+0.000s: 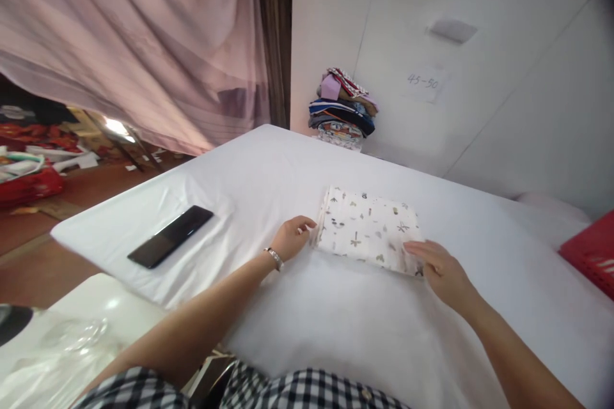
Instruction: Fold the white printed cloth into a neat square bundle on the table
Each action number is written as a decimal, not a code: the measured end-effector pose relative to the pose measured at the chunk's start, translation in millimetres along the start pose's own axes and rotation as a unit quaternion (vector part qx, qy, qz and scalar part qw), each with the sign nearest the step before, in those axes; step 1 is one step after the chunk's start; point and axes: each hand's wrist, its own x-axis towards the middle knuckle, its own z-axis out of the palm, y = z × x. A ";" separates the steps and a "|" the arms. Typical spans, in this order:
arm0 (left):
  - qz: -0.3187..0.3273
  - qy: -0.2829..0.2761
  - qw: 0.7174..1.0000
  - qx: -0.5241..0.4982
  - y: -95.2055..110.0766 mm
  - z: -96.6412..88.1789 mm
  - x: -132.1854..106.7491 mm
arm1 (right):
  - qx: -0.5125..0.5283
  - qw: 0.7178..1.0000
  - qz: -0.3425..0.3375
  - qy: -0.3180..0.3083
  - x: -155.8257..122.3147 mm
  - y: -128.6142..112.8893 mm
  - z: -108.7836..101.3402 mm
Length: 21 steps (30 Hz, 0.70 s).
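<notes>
A folded white cloth (367,230) with small brownish and grey printed motifs lies flat on the white-covered table (364,313). At its left edge is my left hand (291,238), fingers loosely bent and fingertips at the folded layers. A bracelet circles that wrist. My right hand (444,271) rests at the cloth's front right corner, fingers stretched over the top and a ring on one finger. Both hands look open, and the cloth stays on the table between them.
A black phone (170,236) lies on the table's left part. Folded clothes (343,108) are stacked against the white wall. A pink curtain (192,38) hangs at left. Clear plastic (71,351) is at lower left, and a red item (592,252) stands at the right edge.
</notes>
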 end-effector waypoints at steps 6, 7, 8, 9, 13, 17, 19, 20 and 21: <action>0.021 -0.028 0.999 0.028 0.3 5.1 -5.4 | -0.057 0.991 -0.093 -0.082 21.8 -52.9 42.9; 0.026 -0.029 0.999 0.029 -0.2 4.9 -5.4 | -0.074 0.987 -0.120 -0.079 28.3 -59.6 52.0; 0.028 -0.028 0.999 0.028 -0.9 4.5 -5.4 | -0.091 0.983 -0.142 -0.073 35.3 -65.6 60.7; 0.028 -0.027 0.999 0.028 -1.8 3.8 -5.4 | -0.107 0.980 -0.158 -0.065 42.5 -70.8 68.5; 0.031 -0.041 0.998 0.034 -5.9 0.1 -4.4 | -0.156 0.969 -0.184 -0.055 67.2 -85.2 90.6; 0.053 -0.057 0.996 0.041 -10.3 -3.4 -2.6 | -0.120 0.973 -0.178 -0.080 77.3 -89.8 96.7; 0.072 -0.060 0.995 0.038 -12.8 -4.6 -1.9 | -0.054 0.988 -0.122 -0.075 78.9 -90.1 94.5; 0.079 -0.060 0.994 0.037 -14.1 -4.9 -1.7 | -0.017 0.995 -0.076 -0.064 79.6 -90.3 93.0; 0.084 -0.061 0.994 0.037 -15.2 -5.2 -1.4 | 0.014 0.999 -0.025 -0.045 80.1 -91.0 91.9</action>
